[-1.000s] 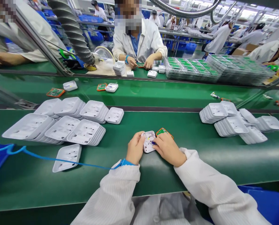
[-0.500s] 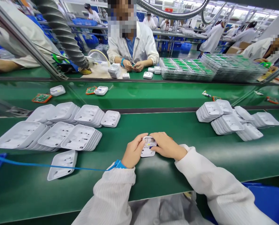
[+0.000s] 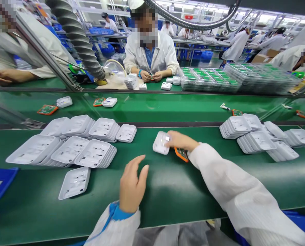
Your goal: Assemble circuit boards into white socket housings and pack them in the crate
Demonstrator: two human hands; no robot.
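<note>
Holding a white plastic shell at a green work surface

The right hand [image 3: 181, 139] pinches the right edge of a rounded-square white shell [image 3: 160, 143], fingertips partly hidden. Motion blur smears the shell's interior, and whether it touches the smooth, softly shiny green work surface [image 3: 172, 201] is hard to tell. Under the right wrist, a circuit board [image 3: 182, 154] with an orange rim is mostly covered.

The left hand [image 3: 133, 182] is wide and relaxed, thumb away from the fingers, nearer the wearer. Its blue wristband [image 3: 121, 212] joins a thin cord that leaves the bottom of the view. Shallow, nested white shells form stacks at left [image 3: 93, 152] and at right [image 3: 260, 140]. A blue bin [image 3: 7, 176] is cut off at the left edge.
</note>
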